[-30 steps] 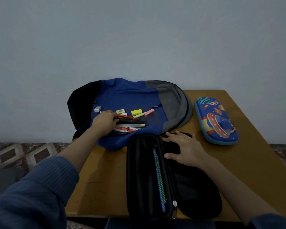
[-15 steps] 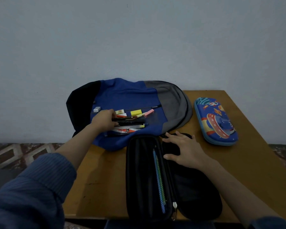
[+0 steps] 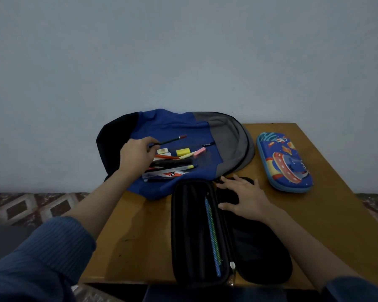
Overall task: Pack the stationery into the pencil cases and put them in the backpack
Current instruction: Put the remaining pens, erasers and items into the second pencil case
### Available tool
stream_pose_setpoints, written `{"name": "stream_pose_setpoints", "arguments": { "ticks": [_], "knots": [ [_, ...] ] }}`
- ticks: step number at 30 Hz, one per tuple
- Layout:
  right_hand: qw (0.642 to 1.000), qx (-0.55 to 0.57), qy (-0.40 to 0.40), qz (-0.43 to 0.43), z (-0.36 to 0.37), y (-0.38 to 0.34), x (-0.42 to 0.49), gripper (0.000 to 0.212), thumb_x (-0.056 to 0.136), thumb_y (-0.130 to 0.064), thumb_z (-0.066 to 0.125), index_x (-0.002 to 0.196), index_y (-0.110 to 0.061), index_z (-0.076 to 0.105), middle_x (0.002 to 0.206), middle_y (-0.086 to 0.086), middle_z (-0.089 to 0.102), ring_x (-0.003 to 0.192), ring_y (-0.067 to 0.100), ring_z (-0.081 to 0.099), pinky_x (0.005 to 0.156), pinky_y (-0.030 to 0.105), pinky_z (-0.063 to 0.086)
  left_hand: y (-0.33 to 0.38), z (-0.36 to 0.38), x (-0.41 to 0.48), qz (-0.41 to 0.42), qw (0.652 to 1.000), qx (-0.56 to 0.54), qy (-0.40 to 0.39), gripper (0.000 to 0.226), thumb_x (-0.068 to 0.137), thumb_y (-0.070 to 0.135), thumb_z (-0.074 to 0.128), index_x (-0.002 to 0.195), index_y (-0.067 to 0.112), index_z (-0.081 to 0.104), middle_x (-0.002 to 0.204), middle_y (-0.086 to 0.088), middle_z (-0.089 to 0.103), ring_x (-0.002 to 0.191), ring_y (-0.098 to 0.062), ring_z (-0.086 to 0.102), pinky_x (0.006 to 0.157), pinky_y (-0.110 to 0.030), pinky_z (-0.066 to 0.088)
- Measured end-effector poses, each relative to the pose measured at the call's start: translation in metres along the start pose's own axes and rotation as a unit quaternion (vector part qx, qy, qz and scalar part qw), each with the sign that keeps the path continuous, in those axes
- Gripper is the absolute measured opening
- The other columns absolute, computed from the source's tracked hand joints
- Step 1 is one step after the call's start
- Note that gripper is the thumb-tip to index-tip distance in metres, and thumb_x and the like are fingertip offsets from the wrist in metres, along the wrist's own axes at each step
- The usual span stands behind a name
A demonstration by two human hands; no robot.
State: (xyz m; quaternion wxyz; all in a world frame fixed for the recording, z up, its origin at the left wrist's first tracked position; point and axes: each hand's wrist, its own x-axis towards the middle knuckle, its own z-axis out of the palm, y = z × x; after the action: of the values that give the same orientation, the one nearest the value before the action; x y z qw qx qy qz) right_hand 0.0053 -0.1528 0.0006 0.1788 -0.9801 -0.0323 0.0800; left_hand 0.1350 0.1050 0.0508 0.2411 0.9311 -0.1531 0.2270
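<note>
L hand had come up off the stationery pile on the backpack, pinching a dark pencil w/ red end. R hand hadn't moved: fingers spread flat on the open black pencil case on the surface.

Location: a plain room in a home, which I use as a study spot. Evidence follows.

1. Upper frame: a bare, pale blue-grey painted wall fills everything above mid-height.
2. Lower centre: a small brown wooden table stands against that wall.
3. Lower left and far right: a brown-and-cream diamond-patterned floor; I cannot tell whether it is tile or carpet.
4. On the table: a blue, grey and black fabric backpack, a blue hard-shell pencil case with a cartoon space print, and an open black zip pencil case. This is school kit.
</note>
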Motion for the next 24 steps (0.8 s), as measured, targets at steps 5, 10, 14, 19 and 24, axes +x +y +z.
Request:
{"name": "stream_pose_setpoints", "arguments": {
  "ticks": [5, 10, 14, 19, 24],
  "knots": [
    [1.0, 0.009, -0.007, 0.004, -0.003, -0.003, 0.0, 0.058, 0.087, -0.051, 0.055, 0.14, -0.038, 0.036, 0.155, -0.018, 0.017, 0.146, 0.013, 0.007, 0.113, 0.058, 0.0, 0.01, -0.011, -0.026, -0.04, 0.987, -0.151, -0.019, 0.023, 0.09, 0.012, 0.059, 0.109, 0.003, 0.067, 0.092, -0.012, 0.069, 0.075, -0.011, 0.06, 0.073, -0.016, 0.047],
    [1.0, 0.007, -0.012, 0.002, -0.003, -0.004, 0.0, 0.058, 0.088, -0.051, 0.054, 0.141, -0.037, 0.035, 0.156, -0.017, 0.016, 0.146, 0.014, 0.008, 0.112, 0.059, 0.0, 0.015, -0.018, -0.053, -0.103, 0.97, -0.219, 0.001, 0.01, 0.085, 0.01, 0.065, 0.094, 0.011, 0.068, 0.089, -0.007, 0.068, 0.072, -0.002, 0.06, 0.068, -0.008, 0.05],
    [1.0, 0.005, -0.014, 0.004, -0.004, -0.004, -0.001, 0.058, 0.088, -0.05, 0.055, 0.14, -0.036, 0.035, 0.156, -0.016, 0.016, 0.146, 0.014, 0.008, 0.112, 0.06, 0.0, 0.026, -0.03, -0.067, -0.153, 0.939, -0.306, -0.043, 0.057, 0.08, 0.001, 0.068, 0.125, 0.026, 0.043, 0.081, -0.009, 0.064, 0.076, -0.018, 0.066, 0.069, -0.022, 0.056],
    [1.0, 0.007, -0.009, 0.006, -0.003, -0.004, 0.0, 0.058, 0.088, -0.049, 0.056, 0.141, -0.036, 0.036, 0.156, -0.016, 0.017, 0.146, 0.014, 0.008, 0.112, 0.06, 0.0, 0.033, -0.031, -0.077, -0.151, 0.925, -0.319, -0.138, 0.077, 0.077, -0.002, 0.07, 0.139, 0.027, 0.034, 0.08, -0.008, 0.061, 0.074, -0.014, 0.064, 0.069, -0.029, 0.059],
    [1.0, 0.011, -0.007, 0.004, -0.002, -0.004, 0.0, 0.058, 0.088, -0.048, 0.056, 0.14, -0.036, 0.036, 0.156, -0.016, 0.017, 0.146, 0.014, 0.008, 0.112, 0.06, -0.001, 0.043, -0.015, -0.09, -0.189, 0.914, -0.35, -0.079, 0.068, 0.08, -0.003, 0.066, 0.134, 0.024, 0.036, 0.082, -0.004, 0.06, 0.076, -0.012, 0.064, 0.065, -0.02, 0.057]
  ]
}}
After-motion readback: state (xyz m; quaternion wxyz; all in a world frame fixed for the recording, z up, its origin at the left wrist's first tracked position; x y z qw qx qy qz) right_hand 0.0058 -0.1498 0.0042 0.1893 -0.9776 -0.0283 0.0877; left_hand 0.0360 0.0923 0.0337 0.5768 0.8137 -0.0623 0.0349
